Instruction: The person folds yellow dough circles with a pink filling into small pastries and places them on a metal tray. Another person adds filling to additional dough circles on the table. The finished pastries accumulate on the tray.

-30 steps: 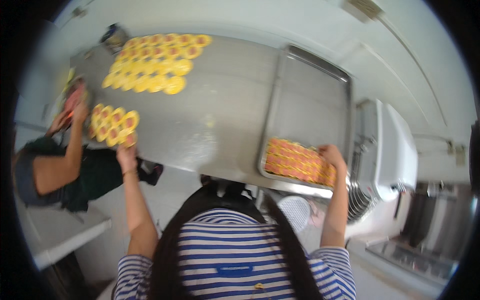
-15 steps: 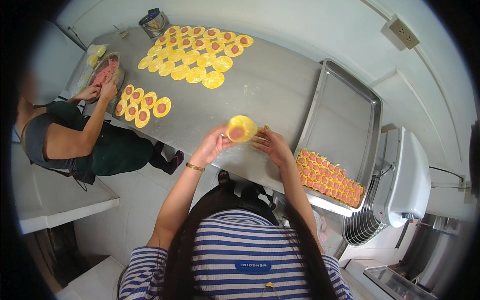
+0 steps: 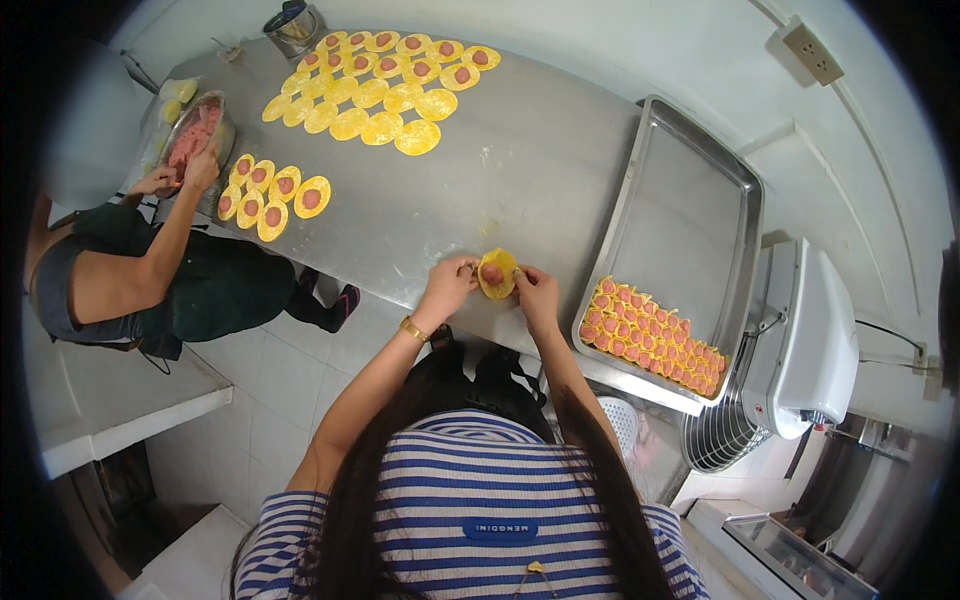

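A round yellow dumpling wrapper with a ball of pink meat filling on it is held up between my hands, over the near edge of the steel table. My left hand pinches its left rim, and my right hand pinches the right rim. To the left lie several flat wrappers topped with meat. Farther back are rows of yellow wrappers, the back ones topped with meat and the front ones bare. Shaped dumplings fill the near end of a metal tray at my right.
The steel table carries a metal pail at its back left. At the left a co-worker's hands work at a bowl of pink meat. The large metal tray and a white machine stand at the right.
My right hand has closed on the wrapper's right rim; its fingers were spread before. The wrapper has turned and shifted slightly right. The co-worker's hands have moved slightly.
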Demonstrator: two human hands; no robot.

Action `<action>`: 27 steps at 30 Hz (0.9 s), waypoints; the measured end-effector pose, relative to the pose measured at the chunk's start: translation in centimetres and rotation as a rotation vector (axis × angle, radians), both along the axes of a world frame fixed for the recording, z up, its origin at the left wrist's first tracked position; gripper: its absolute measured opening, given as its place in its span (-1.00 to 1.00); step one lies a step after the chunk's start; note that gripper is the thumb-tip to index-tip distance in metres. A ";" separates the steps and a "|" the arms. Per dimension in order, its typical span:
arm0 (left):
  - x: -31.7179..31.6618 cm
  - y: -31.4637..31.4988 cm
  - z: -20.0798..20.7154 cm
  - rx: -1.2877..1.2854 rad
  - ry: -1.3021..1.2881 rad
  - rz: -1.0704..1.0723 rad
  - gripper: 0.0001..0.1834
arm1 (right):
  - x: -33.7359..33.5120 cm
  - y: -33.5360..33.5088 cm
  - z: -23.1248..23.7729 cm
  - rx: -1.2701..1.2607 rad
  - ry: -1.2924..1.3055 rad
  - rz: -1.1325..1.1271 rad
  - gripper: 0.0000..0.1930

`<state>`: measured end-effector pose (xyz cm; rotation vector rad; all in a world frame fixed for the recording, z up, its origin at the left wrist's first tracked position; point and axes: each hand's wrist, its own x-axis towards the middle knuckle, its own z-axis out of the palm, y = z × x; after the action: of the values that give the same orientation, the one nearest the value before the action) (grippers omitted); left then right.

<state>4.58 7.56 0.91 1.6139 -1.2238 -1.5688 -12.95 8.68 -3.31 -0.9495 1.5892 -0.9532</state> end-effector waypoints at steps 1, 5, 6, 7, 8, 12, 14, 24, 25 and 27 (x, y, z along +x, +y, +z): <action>-0.1 0.2 0.1 -0.040 -0.008 -0.007 -0.71 | 0.0 0.1 0.1 0.004 -0.079 -0.015 -0.75; -0.6 0.8 0.8 -0.129 0.063 0.008 -0.69 | 0.1 0.9 0.9 -0.061 -0.255 -0.015 -0.75; -0.8 0.9 0.8 -0.142 0.114 0.020 -0.68 | 0.2 1.1 1.1 -0.115 -0.251 0.014 -0.74; -0.9 0.9 0.8 -0.129 0.090 0.023 -0.68 | 0.3 1.3 1.3 -0.122 -0.265 0.006 -0.74; -1.0 0.9 0.7 -0.125 0.111 0.036 -0.68 | 0.4 1.4 1.5 -0.139 -0.284 0.005 -0.74; -1.2 1.0 0.2 -0.120 0.175 0.078 -0.73 | 0.6 1.6 1.7 -0.123 -0.303 -0.003 -0.74; -1.2 0.9 0.0 -0.056 0.282 0.127 -0.79 | 0.4 1.6 1.7 -0.108 -0.329 -0.022 -0.77; -1.0 0.9 -0.1 0.031 0.429 0.076 -0.82 | 0.1 1.4 4.1 -0.140 -0.571 -0.081 -0.80; -1.1 0.9 0.0 0.019 0.443 0.093 -0.82 | 0.2 1.4 4.4 -0.147 -0.565 -0.066 -0.79; -1.4 1.0 0.3 -0.007 0.489 0.130 -0.82 | 0.3 1.6 4.6 -0.194 -0.577 -0.021 -0.78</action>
<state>3.15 8.59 1.19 1.1764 -0.8428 -1.7339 -12.65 10.31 1.32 -0.6978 1.0342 -1.2766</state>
